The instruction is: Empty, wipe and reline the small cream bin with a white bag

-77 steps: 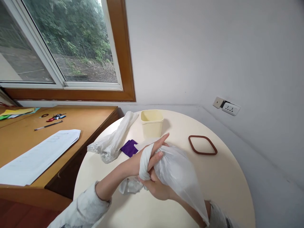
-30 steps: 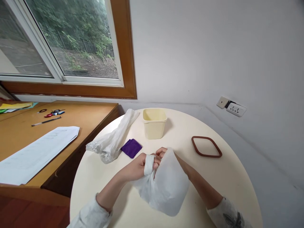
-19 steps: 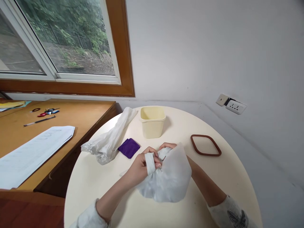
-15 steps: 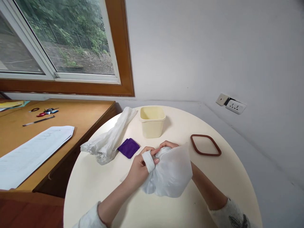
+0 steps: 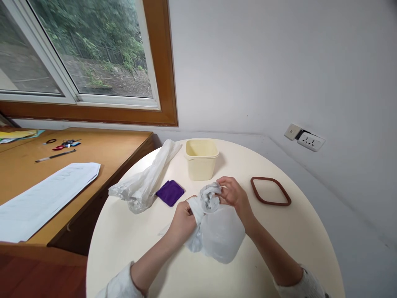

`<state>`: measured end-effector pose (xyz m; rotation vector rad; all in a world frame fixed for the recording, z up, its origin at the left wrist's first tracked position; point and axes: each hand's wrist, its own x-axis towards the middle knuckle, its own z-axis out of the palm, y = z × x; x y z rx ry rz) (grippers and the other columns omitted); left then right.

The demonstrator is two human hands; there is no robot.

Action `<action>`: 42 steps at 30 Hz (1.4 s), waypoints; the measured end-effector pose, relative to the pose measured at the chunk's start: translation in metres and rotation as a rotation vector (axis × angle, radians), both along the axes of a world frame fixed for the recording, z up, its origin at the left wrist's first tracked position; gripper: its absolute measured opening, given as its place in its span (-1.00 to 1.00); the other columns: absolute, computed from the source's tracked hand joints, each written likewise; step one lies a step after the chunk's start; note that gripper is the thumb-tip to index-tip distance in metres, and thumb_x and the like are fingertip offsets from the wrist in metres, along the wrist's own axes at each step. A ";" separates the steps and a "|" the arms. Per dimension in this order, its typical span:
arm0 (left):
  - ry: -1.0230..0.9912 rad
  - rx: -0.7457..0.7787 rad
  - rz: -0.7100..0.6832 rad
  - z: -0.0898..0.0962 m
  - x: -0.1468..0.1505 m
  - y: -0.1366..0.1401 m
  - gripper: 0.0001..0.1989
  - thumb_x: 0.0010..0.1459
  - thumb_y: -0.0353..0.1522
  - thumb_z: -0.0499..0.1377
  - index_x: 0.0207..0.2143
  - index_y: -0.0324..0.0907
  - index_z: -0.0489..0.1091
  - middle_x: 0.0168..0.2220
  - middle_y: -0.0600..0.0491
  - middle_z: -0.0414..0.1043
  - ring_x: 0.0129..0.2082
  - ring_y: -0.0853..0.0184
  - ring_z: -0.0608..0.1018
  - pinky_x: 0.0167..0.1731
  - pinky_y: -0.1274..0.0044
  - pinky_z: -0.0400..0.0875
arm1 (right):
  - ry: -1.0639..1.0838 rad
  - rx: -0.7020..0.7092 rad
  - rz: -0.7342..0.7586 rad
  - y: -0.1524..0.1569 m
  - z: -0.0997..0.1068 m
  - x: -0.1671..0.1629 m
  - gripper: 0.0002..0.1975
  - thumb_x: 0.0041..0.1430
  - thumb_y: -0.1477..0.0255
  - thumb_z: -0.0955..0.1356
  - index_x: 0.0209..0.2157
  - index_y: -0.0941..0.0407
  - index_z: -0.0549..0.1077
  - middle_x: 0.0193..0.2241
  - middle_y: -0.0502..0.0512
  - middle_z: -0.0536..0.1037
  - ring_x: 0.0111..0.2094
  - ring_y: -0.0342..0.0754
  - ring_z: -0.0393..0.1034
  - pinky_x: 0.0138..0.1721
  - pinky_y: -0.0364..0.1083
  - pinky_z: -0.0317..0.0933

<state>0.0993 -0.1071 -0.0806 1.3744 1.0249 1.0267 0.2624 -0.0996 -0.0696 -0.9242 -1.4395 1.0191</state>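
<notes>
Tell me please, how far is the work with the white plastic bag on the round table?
Partly done: the white plastic bag is puffed and gathered at its neck. The left hand and right hand both grip the twisted neck. No finished knot shows; a second bag lies untouched.

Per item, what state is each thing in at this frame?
Plastic bag: bunched, gripped by both hands.
Left hand: closed on it, bag wound round the fingers.
Right hand: closed on its top.
Second bag: crumpled, lying flat.
Tub: upright, lidless.
Brown ring: flat.
Purple square: flat.
</notes>
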 end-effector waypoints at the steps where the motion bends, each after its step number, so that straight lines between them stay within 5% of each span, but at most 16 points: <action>1: -0.018 -0.012 0.010 0.000 0.000 0.000 -0.92 -0.18 -0.45 0.27 -0.55 -0.28 0.43 -0.51 0.11 0.36 -0.48 0.41 0.37 -0.46 0.62 0.27 | -0.005 0.038 -0.050 -0.001 0.005 0.003 -0.73 0.04 0.35 0.34 -0.19 0.04 0.28 -0.30 0.05 0.47 -0.33 -0.08 0.42 -0.33 -0.10 0.33; 3: -0.050 -0.044 0.026 0.000 0.001 0.000 -0.93 -0.16 -0.45 0.26 -0.54 -0.28 0.42 -0.48 0.10 0.39 -0.46 0.40 0.39 -0.44 0.61 0.27 | -0.055 0.212 -0.217 -0.008 0.017 0.009 -0.82 0.11 0.43 0.29 -0.20 0.05 0.32 -0.28 0.09 0.45 -0.26 -0.06 0.40 -0.27 -0.05 0.32; 5: -0.065 -0.068 0.047 -0.001 0.001 0.000 -0.94 -0.16 -0.47 0.24 -0.53 -0.27 0.41 -0.47 0.10 0.39 -0.45 0.39 0.40 -0.45 0.61 0.27 | -0.176 0.527 -0.340 -0.021 0.029 0.010 -0.81 0.09 0.52 0.26 -0.22 0.06 0.37 -0.24 0.13 0.43 -0.20 -0.03 0.37 -0.23 0.00 0.29; 8: -0.068 -0.043 0.080 -0.004 0.000 -0.001 -0.94 -0.16 -0.50 0.23 -0.58 -0.26 0.37 -0.52 0.14 0.36 -0.45 0.41 0.38 -0.45 0.63 0.26 | -0.508 1.004 -0.216 -0.040 0.037 0.002 -0.74 0.03 0.59 0.24 -0.24 0.09 0.41 -0.26 0.14 0.45 -0.17 0.00 0.36 -0.20 0.05 0.25; 10: -0.081 -0.028 0.077 -0.007 -0.001 -0.001 -0.91 -0.13 -0.50 0.21 -0.61 -0.26 0.34 -0.58 0.16 0.33 -0.48 0.43 0.37 -0.45 0.63 0.26 | -0.749 1.107 -0.103 -0.045 0.033 -0.008 -0.76 0.03 0.60 0.23 -0.26 0.13 0.43 -0.31 0.13 0.49 -0.17 0.00 0.37 -0.17 0.04 0.22; 13: -0.115 -0.016 0.069 -0.012 -0.002 0.000 -0.98 -0.08 -0.49 0.18 -0.54 -0.27 0.40 -0.56 0.14 0.38 -0.48 0.41 0.39 -0.44 0.62 0.28 | -0.922 1.011 -0.140 -0.040 0.015 -0.017 -0.81 0.05 0.61 0.23 -0.30 0.18 0.42 -0.35 0.12 0.52 -0.20 -0.03 0.37 -0.17 0.01 0.18; 22: -0.063 0.073 0.099 -0.014 -0.006 0.002 -0.82 -0.04 -0.46 0.20 -0.31 -0.25 0.46 -0.24 0.00 0.49 -0.23 0.24 0.48 -0.19 0.49 0.35 | -0.908 0.673 -0.359 -0.020 -0.026 -0.010 -0.83 0.13 0.57 0.20 -0.29 0.18 0.40 -0.51 0.05 0.48 -0.49 -0.09 0.33 -0.42 -0.09 0.14; 28: -0.037 0.175 -0.011 -0.011 -0.007 0.001 -0.74 -0.06 -0.47 0.22 -0.24 -0.19 0.45 -0.03 -0.02 0.38 -0.08 0.21 0.42 -0.09 0.47 0.31 | -0.889 0.629 -0.406 -0.015 -0.033 -0.010 -0.69 0.16 0.54 0.17 -0.05 0.20 0.30 -0.30 0.14 0.56 -0.30 -0.03 0.43 -0.30 -0.09 0.22; 36: 0.062 0.210 -0.122 -0.005 -0.006 0.000 -0.93 -0.05 -0.42 0.20 -0.54 -0.23 0.46 -0.20 -0.03 0.46 -0.12 0.18 0.42 -0.16 0.49 0.33 | -0.836 0.588 -0.350 -0.010 -0.042 -0.009 -0.83 -0.04 0.61 0.20 -0.44 0.13 0.37 -0.61 0.04 0.46 -0.56 -0.06 0.32 -0.48 -0.10 0.17; 42: 0.042 0.082 0.024 -0.010 -0.005 0.003 -0.92 -0.05 -0.41 0.20 -0.47 -0.26 0.47 -0.36 0.02 0.50 -0.33 0.27 0.48 -0.33 0.53 0.35 | -0.715 0.522 -0.375 -0.014 -0.048 -0.011 -0.78 0.06 0.61 0.18 -0.26 0.14 0.34 -0.41 0.12 0.46 -0.39 -0.02 0.35 -0.36 -0.05 0.26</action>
